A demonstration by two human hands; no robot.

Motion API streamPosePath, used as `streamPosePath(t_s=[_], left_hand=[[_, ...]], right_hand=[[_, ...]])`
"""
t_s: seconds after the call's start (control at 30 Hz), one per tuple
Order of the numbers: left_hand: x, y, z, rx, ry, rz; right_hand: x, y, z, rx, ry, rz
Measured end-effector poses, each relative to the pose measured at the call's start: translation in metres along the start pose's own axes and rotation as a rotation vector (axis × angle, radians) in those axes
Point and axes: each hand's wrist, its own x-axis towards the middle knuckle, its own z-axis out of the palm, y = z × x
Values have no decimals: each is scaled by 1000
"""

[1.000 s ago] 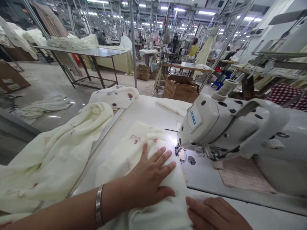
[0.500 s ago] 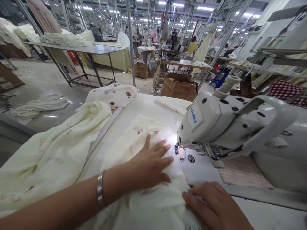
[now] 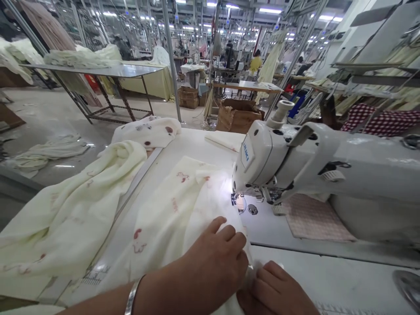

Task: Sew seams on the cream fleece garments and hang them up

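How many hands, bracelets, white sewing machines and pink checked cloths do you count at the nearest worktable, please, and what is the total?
Hands: 2 (left hand, right hand)
Bracelet: 1
White sewing machine: 1
Pink checked cloth: 1
Total: 5

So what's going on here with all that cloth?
A person's bare left hand, fingers curled, is on pale cream cloth with reddish printed figures. The bare right hand is close beside it, at the cloth's edge; whether either hand is pinching the cloth is hidden. Farther up, that edge lies by the lit needle area of a big white metal sewing machine. More cream printed cloth is bunched on the left.
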Motion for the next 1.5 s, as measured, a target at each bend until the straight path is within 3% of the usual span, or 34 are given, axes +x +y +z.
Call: streamPosePath(t_s=[0.2,0.43,0.7,0.87,0.97,1.1,1.3,1.5], left_hand=[[-5,7,1,4,-79,3],[-3,5,4,-2,-97,-22],[-1,4,11,6,-80,-13],[-1,7,11,40,-70,-16],[-3,8,11,42,-54,-15],[-7,6,20,17,19,-16],[-12,-2,31,21,186,-2],[-11,-28,18,-62,80,24]], right_hand=[[0,-3,0,15,7,-22],[4,-2,-6,18,49,-27],[0,-6,5,3,60,37],[8,10,-18,190,-116,127],[14,28,-32,237,-137,166],[16,42,-32,279,-210,198],[14,42,-27,9,-120,-43],[27,49,-18,-26,-45,-39]])
